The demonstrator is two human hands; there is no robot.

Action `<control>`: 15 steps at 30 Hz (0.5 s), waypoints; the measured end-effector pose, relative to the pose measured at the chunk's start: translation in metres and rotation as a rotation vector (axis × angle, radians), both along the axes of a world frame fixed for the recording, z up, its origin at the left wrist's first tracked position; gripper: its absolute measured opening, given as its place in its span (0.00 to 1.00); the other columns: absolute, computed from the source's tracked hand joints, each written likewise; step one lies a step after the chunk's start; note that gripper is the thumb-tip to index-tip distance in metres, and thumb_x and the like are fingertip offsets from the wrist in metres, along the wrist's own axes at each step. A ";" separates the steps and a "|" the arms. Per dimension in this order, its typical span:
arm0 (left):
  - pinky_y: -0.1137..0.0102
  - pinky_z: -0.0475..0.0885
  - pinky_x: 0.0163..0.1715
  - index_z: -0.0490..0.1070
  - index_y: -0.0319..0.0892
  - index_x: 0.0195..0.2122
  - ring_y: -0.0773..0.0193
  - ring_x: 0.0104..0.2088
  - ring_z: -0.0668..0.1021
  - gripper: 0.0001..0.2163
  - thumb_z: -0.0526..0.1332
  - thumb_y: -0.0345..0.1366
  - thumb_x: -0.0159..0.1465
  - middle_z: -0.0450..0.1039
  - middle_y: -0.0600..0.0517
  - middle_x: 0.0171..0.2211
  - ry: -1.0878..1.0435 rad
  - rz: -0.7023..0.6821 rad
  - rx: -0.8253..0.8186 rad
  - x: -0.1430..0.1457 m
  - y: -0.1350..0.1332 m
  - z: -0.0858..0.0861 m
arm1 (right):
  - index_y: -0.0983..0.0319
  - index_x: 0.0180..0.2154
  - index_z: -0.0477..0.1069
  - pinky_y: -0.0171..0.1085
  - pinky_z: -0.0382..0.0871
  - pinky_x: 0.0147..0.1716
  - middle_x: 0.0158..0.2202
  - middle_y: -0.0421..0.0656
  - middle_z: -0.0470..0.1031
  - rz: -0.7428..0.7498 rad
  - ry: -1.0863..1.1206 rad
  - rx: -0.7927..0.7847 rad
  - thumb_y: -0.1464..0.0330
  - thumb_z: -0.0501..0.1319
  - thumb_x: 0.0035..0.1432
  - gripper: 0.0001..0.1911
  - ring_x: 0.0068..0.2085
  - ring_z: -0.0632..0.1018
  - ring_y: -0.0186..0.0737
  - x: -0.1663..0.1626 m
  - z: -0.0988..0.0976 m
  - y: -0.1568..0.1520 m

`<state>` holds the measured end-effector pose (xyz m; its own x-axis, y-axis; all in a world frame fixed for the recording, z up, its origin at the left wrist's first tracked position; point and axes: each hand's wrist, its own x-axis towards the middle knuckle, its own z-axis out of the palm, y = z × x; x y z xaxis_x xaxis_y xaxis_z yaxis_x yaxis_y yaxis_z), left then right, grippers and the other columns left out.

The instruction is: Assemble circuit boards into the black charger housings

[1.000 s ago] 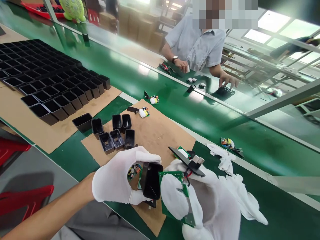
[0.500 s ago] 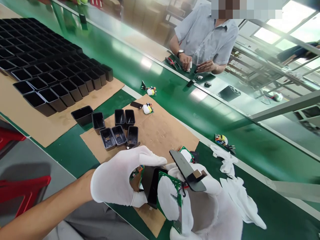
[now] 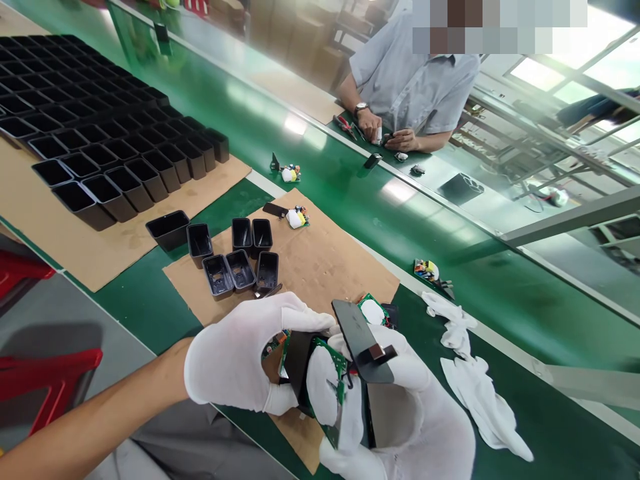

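Far left, rows of black cases (image 3: 105, 143) stand mouth-up on cardboard (image 3: 223, 177); a few loose cases (image 3: 217, 280) sit nearer the middle. Gloved left hand (image 3: 235, 357) pinches a black case (image 3: 299, 363) between thumb and fingers, mouth turned rightward. Circuit board (image 3: 323, 387) with a white patch is at that mouth, between the hands. Gloved right hand (image 3: 433, 403) curls round the board, fingers bent; a dark plate (image 3: 357, 337) with prongs tilts over it. White gloves (image 3: 485, 407) lie crumpled at far right. Probably best: case held steady, board square to its walls, eased not forced, short wires (image 3: 351, 379) clear of the rim. Unclear, again left to right: another board (image 3: 273, 347) only peeks through the left-hand gap; case interior hidden, so can't tell how deep the board sits; plate covers some right fingertips, exact grip uncertain; right wrist cut off by the bottom edge.
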<state>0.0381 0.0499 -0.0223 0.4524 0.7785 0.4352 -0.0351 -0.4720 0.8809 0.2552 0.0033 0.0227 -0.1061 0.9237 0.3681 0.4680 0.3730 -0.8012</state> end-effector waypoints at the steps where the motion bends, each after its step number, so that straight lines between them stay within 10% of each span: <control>1: 0.67 0.77 0.51 0.72 0.56 0.61 0.58 0.49 0.84 0.35 0.70 0.25 0.51 0.79 0.54 0.50 0.005 -0.002 -0.005 0.000 0.000 0.000 | 0.48 0.46 0.78 0.54 0.85 0.39 0.42 0.45 0.83 0.008 0.010 -0.001 0.61 0.81 0.47 0.24 0.41 0.86 0.59 0.001 -0.001 -0.001; 15: 0.64 0.79 0.50 0.71 0.54 0.64 0.54 0.49 0.85 0.37 0.73 0.27 0.51 0.79 0.50 0.51 -0.014 0.007 0.013 -0.002 -0.001 -0.007 | 0.45 0.51 0.77 0.56 0.82 0.50 0.50 0.44 0.83 0.028 -0.007 0.001 0.57 0.81 0.44 0.31 0.51 0.84 0.61 0.011 -0.008 -0.002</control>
<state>0.0362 0.0490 -0.0295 0.4407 0.7756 0.4520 -0.0444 -0.4841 0.8739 0.2661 0.0012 0.0149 -0.1349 0.9198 0.3685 0.4627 0.3873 -0.7974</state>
